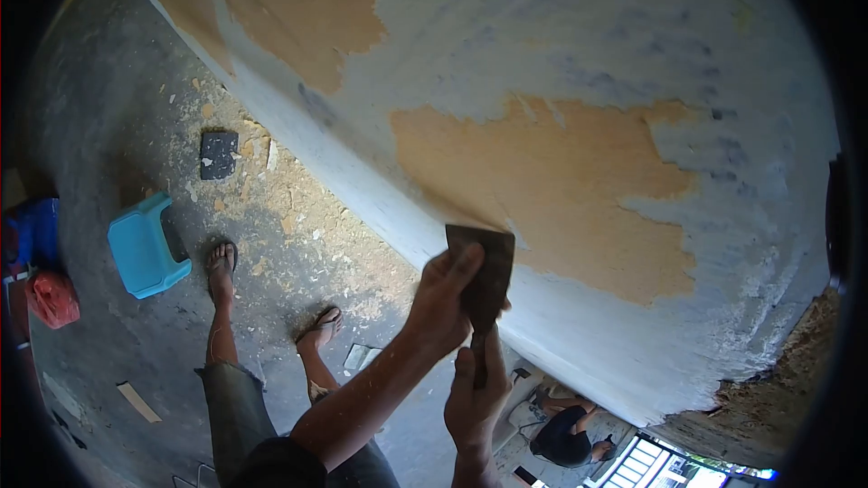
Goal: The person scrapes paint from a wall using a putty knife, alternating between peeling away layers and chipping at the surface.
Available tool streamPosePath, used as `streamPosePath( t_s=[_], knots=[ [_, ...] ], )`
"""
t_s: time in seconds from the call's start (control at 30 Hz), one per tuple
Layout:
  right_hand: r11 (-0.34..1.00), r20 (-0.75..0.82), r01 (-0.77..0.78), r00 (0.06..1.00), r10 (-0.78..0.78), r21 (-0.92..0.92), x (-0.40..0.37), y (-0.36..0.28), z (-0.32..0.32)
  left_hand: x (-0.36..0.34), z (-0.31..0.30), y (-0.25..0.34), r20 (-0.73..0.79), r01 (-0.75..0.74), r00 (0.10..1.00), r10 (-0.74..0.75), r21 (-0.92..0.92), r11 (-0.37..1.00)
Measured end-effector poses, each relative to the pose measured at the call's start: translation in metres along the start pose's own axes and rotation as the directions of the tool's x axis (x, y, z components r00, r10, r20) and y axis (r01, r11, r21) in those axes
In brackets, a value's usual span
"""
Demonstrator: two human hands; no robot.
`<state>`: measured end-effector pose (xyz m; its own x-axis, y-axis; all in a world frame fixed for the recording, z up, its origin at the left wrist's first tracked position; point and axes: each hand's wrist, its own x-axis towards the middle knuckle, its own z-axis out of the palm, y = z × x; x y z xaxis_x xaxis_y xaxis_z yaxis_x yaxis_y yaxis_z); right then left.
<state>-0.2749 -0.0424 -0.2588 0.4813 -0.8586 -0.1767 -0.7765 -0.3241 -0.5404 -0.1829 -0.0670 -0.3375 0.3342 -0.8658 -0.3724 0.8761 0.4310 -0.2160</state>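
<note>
Holding a scraper up to a big white surface, edge right by a tan patch, though can't swear to actual contact. Pinching the blade with left grip, thumb pressed on its face. Closed round the handle with right grip. Standing on a grey floor near loads of pale flakes. Also down there: blue stool, dark slab, red bag. Way off, low down: someone in black.

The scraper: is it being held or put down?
The scraper is held: the left hand grips its blade, the right hand its handle.
</note>
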Motion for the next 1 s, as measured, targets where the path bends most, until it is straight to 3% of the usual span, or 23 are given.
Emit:
streamPosePath(
  t_s=[0.13, 0.2, 0.23, 0.27, 0.33, 0.4, 0.47, 0.53, 0.6, 0.73, 0.87, 0.93, 1.0],
  knots=[
    [0.996, 0.099, -0.060, 0.994, 0.054, 0.065, 0.006, -0.017, 0.000, 0.003, 0.004, 0.015, 0.107, -0.122, 0.988, 0.114, 0.071, 0.990],
    [0.982, -0.043, 0.188, 0.981, -0.189, -0.031, -0.001, 0.005, 0.005, -0.003, 0.011, 0.008, -0.068, -0.048, 0.996, 0.058, 0.147, 0.988],
    [0.998, 0.020, -0.051, 0.999, 0.050, 0.040, -0.004, -0.007, -0.002, -0.003, 0.017, 0.008, -0.123, -0.003, 0.992, 0.014, 0.090, 0.996],
    [0.998, 0.022, -0.047, 0.999, 0.046, 0.033, 0.001, -0.017, 0.000, 0.001, 0.016, 0.014, -0.122, -0.006, 0.992, 0.016, 0.082, 0.997],
    [0.993, 0.028, 0.111, 0.993, -0.112, 0.040, 0.017, -0.035, 0.007, 0.011, 0.011, 0.029, 0.088, -0.143, 0.987, 0.138, 0.059, 0.988],
    [0.989, 0.026, 0.131, 0.991, -0.133, 0.063, 0.015, -0.034, 0.010, 0.008, 0.012, 0.034, 0.113, -0.107, 0.988, 0.102, 0.035, 0.994],
    [0.999, -0.026, 0.014, 1.000, -0.013, 0.041, -0.003, -0.016, 0.012, -0.004, 0.011, 0.018, -0.089, -0.011, 0.996, 0.022, 0.125, 0.992],
    [0.994, -0.050, 0.100, 0.994, -0.098, 0.034, -0.007, -0.013, 0.015, -0.005, 0.006, 0.017, -0.089, 0.017, 0.996, -0.012, 0.059, 0.998],
    [0.987, 0.031, -0.137, 0.990, 0.135, 0.084, -0.006, -0.019, 0.025, 0.000, -0.002, 0.024, 0.008, -0.012, 1.000, 0.011, 0.176, 0.984],
    [0.991, -0.002, -0.123, 0.992, 0.123, 0.051, -0.006, -0.009, 0.018, 0.003, -0.005, 0.015, 0.020, 0.002, 1.000, -0.004, 0.112, 0.994],
    [0.988, 0.004, -0.094, 0.996, 0.094, 0.120, 0.009, -0.016, 0.026, 0.011, 0.000, 0.027, 0.004, -0.100, 0.995, 0.100, 0.093, 0.991],
    [0.995, 0.011, 0.029, 0.999, -0.030, 0.097, 0.008, -0.024, 0.024, 0.009, -0.004, 0.028, 0.037, -0.062, 0.998, 0.059, 0.085, 0.994],
    [0.995, 0.000, -0.051, 0.999, 0.051, 0.083, 0.003, -0.013, 0.020, 0.006, 0.000, 0.020, -0.038, -0.017, 0.999, 0.020, 0.077, 0.997]
  ],
)
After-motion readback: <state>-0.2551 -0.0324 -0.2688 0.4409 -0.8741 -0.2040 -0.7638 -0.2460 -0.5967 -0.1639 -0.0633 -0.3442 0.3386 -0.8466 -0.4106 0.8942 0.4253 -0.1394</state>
